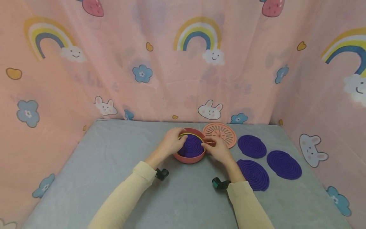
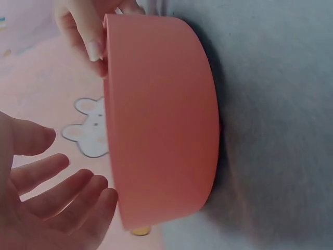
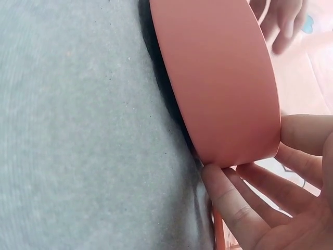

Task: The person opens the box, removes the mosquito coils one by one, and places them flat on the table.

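Round pink box [image 1: 189, 161] on grey cloth [image 1: 183, 203], purple coil [image 1: 191, 147] inside. Right hand [image 1: 218, 150] grips box's right side, thumb at rim, fingers on outer wall. Left hand [image 1: 171, 142] at left rim, fingers loosely spread. Slotted lid [image 1: 227, 136] just beyond right hand; three spare coils [image 1: 252, 146] at right.

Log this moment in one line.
left hand: at round pink box rim; right hand: touching box; inside: purple mosquito coil; right: three more coils, slotted lid

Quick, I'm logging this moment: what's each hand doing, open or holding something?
Left hand: open, fingers loosely bent by the round box.
Right hand: holding the round box at its edge.
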{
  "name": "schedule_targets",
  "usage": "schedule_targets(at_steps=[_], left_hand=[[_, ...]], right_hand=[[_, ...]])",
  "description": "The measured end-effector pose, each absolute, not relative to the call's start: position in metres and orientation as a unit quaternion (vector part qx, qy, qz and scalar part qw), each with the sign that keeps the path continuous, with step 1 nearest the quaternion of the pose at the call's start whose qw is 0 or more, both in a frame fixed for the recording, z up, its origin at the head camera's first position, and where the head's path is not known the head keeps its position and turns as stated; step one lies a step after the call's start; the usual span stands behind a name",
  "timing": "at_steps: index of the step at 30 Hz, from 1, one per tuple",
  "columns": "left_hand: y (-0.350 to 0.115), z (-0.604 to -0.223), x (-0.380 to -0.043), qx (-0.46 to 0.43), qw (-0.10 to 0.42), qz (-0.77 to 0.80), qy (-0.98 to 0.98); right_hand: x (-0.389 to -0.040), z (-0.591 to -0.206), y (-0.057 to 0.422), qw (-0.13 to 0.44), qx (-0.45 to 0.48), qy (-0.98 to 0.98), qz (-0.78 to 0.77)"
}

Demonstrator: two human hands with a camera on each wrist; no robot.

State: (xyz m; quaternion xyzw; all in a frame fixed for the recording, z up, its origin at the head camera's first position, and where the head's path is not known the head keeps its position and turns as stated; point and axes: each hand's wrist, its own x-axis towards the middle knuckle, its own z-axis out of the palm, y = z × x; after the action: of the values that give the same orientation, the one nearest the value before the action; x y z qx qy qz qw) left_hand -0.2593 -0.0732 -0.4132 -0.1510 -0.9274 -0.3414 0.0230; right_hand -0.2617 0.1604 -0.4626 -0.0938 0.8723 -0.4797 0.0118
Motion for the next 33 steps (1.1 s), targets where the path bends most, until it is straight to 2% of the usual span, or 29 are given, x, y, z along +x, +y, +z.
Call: schedule_targets(at_steps=[10, 22, 33], left_hand=[[-0.056, -0.425, -0.280, -0.109, -0.036, -0.370, -0.922], [-0.045, -0.434, -0.279, -0.098, -0.018, -0.284, -0.954], [-0.046, -0.440, -0.278, -0.122, 0.006, -0.296, -0.947]], right_hand=[[-0.264, -0.461, 0.162, 0.006, -0.098, 0.871, -0.482], [-0.263, -0.465, 0.160, 0.003, -0.096, 0.867, -0.490], [-0.261, -0.465, 0.161, -0.002, -0.091, 0.867, -0.490]])
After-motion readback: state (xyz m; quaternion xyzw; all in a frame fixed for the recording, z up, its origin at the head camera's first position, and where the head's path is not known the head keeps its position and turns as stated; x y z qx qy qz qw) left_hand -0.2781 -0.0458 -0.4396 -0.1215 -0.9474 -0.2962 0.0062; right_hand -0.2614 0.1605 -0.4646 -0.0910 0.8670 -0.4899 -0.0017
